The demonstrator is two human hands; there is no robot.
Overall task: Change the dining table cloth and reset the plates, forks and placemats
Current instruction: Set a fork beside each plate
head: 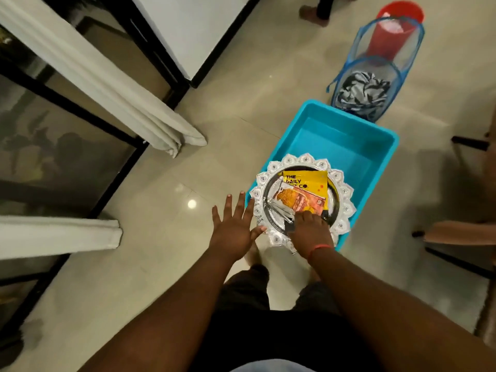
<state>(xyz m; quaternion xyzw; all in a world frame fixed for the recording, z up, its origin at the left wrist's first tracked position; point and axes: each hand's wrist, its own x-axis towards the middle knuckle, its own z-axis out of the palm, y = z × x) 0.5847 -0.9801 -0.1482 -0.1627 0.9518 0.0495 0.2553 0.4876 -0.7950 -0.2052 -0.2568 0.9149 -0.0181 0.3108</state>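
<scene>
A: Where's the plate [302,205]?
B: Over the blue tub [346,146], packets on it; my right hand [311,233] pinches its near rim, probably to steady it; left hand [234,229] free, fingers [228,204] spread.

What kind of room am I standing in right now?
Probably a home living or dining area: polished floor tiles, long white curtains by dark-framed glass doors, and a mesh laundry hamper holding grey cloth.

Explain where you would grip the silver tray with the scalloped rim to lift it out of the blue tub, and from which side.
Probably grip the silver tray by its scalloped rim on two opposite sides, left and right, from outside. The left hand is open beside the left rim; the right hand rests on the near part. Loose snack packets lie on it, so keep it level.
</scene>
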